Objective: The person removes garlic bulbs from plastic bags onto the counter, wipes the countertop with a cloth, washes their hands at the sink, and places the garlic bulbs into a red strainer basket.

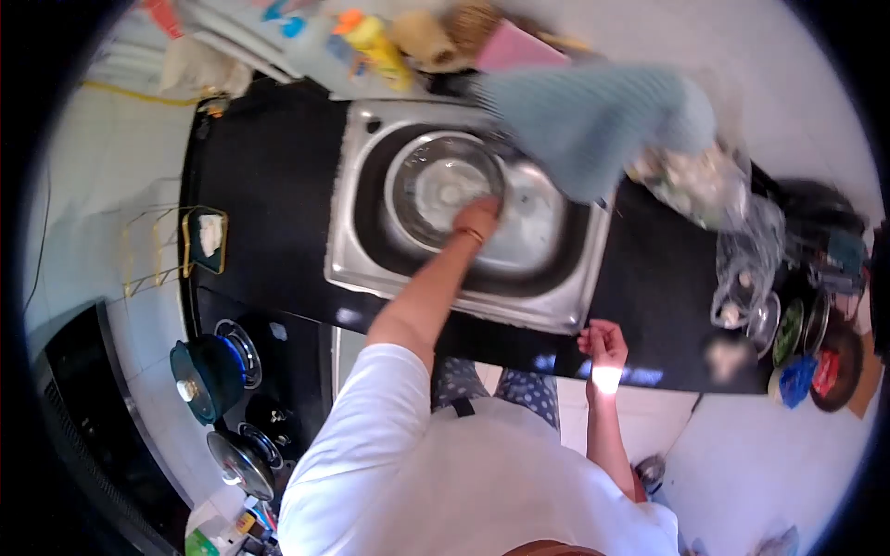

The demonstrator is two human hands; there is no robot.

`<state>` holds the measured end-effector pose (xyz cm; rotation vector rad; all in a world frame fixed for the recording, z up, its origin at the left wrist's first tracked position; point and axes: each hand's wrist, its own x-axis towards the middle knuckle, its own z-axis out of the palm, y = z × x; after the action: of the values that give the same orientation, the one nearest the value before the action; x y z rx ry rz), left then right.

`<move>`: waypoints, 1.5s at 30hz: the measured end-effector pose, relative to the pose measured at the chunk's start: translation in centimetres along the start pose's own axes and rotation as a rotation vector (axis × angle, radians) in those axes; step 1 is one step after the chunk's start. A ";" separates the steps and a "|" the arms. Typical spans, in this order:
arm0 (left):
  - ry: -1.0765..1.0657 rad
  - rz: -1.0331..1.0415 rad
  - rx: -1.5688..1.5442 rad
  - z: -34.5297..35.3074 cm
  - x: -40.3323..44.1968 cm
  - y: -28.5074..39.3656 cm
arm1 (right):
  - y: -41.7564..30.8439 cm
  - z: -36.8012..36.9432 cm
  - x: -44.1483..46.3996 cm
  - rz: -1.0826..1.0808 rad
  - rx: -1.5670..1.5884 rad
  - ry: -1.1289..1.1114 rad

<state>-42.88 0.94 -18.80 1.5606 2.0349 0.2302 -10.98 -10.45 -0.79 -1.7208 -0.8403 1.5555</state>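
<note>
Working the kitchen from afar, I have a dark green lidded pot (211, 375) at far left, blue flame showing at its burner (243, 357), with a glass-lidded pan (241, 465) near a second burner. A gold wire rack (190, 241) stands toward the far edge of the black worktop (264, 176). Right of it, a round metal basin (399, 199) sits inside the left part of the steel sink (341, 246), a yellow bottle (380, 48) behind. My left hand (476, 220) reaches in at the basin's near right side, its fingers blurred; I cannot tell whether its grip is clenched or grasping anything. A blue-grey striped cloth (603, 120) hangs over the sink's back right corner. My right hand (604, 344) is at the worktop's front edge, just beside the sink, its grip released, fingers loosely bent. Farther right, a clear plastic bag (746, 246) lies near a small metal bowl (764, 324), a dish of green food (788, 332) and a brown round pan (839, 385) bearing something red (825, 372).
</note>
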 end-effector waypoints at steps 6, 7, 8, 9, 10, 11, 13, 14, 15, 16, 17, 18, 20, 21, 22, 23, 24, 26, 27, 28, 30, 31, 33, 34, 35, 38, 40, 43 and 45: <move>0.224 0.356 -0.134 -7.8 -4.6 2.6 | -2.6 10.2 -2.3 0.021 -0.105 -0.215; 0.112 0.316 -0.276 -9.3 -5.1 2.5 | -2.7 11.4 -2.3 0.013 -0.107 -0.240; -0.221 0.211 -0.500 -10.9 -6.0 2.3 | -2.7 12.4 -2.5 0.007 -0.111 -0.262; -0.321 0.230 -0.342 -11.4 -6.9 2.0 | -2.9 13.4 -2.6 0.002 -0.124 -0.273; -0.420 0.243 -0.182 -11.9 -7.8 1.4 | -3.2 14.3 -2.7 0.006 -0.128 -0.287; -0.361 0.386 0.021 -12.5 -8.6 0.3 | -3.4 15.2 -3.0 0.012 -0.133 -0.301; 0.175 0.668 0.095 -13.0 -10.3 -3.6 | -4.1 16.6 -3.3 0.012 -0.155 -0.307; 0.219 0.580 0.004 -15.2 -10.2 -4.9 | -4.7 17.4 -3.7 0.007 -0.173 -0.294; 0.260 0.492 -0.089 -18.4 -9.6 -5.8 | -4.8 17.9 -3.9 -0.005 -0.165 -0.287; 0.299 0.404 -0.183 -21.4 -8.8 -7.1 | -4.7 18.3 -4.0 -0.016 -0.156 -0.281; 0.344 0.246 -0.285 -24.2 -7.8 -8.9 | -4.5 18.6 -4.2 -0.015 -0.159 -0.285; 0.384 0.086 -0.390 -26.9 -6.4 -11.2 | -4.4 18.8 -4.4 -0.012 -0.164 -0.287; 0.792 0.063 -0.491 -33.5 -2.8 -16.3 | -4.6 19.5 -4.9 -0.013 -0.182 -0.285; 0.938 -0.020 -0.783 -37.3 -1.3 -18.2 | -4.8 19.9 -5.4 -0.013 -0.195 -0.280; 1.033 -0.137 -1.000 -41.5 -0.5 -19.9 | -4.8 20.1 -5.9 -0.010 -0.207 -0.273; 1.208 -0.170 -0.820 -44.3 1.3 -23.1 | -4.6 20.2 -6.0 0.001 -0.204 -0.266; 1.455 -0.155 -0.696 -46.8 3.0 -24.9 | -4.4 20.4 -6.1 0.002 -0.199 -0.265; 1.444 -0.324 -0.776 -51.1 4.0 -26.6 | -4.2 20.7 -6.4 0.003 -0.188 -0.264; 1.335 -0.375 -1.009 -53.2 3.4 -25.9 | -4.2 20.9 -6.5 0.007 -0.189 -0.261; 1.181 -0.407 -1.201 -54.4 2.9 -24.8 | -4.3 21.1 -6.6 0.011 -0.191 -0.257; 0.997 -0.454 -1.164 -55.5 2.9 -25.6 | -4.5 21.5 -6.7 0.005 -0.189 -0.251; 0.904 -0.477 -1.143 -56.0 2.9 -26.1 | -4.5 21.5 -6.8 -0.003 -0.186 -0.249; 1.029 -0.460 -0.950 -55.5 3.3 -27.1 | -4.7 21.6 -6.8 -0.007 -0.185 -0.235; 1.087 -0.446 -0.850 -55.3 3.8 -27.4 | -4.9 21.6 -6.7 -0.003 -0.184 -0.225; 1.094 -0.375 -0.990 -55.4 4.0 -27.1 | -4.9 21.5 -6.7 0.000 -0.181 -0.216; 1.087 -0.178 -1.051 -56.7 3.6 -27.2 | -4.2 21.1 -6.1 -0.009 -0.163 -0.214; 1.141 -0.152 -1.180 -57.7 3.6 -26.0 | -4.3 21.1 -6.0 -0.004 -0.151 -0.211; 1.091 -0.018 -1.366 -59.7 0.9 -22.7 | -4.4 21.2 -6.0 -0.024 -0.145 -0.216; 1.022 0.041 -1.515 -60.5 -0.3 -21.7 | -4.4 21.2 -5.7 -0.031 -0.155 -0.217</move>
<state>-92.69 5.80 21.58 0.4085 1.4430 2.2545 -32.75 -11.43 4.50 -1.6548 -1.1165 1.7163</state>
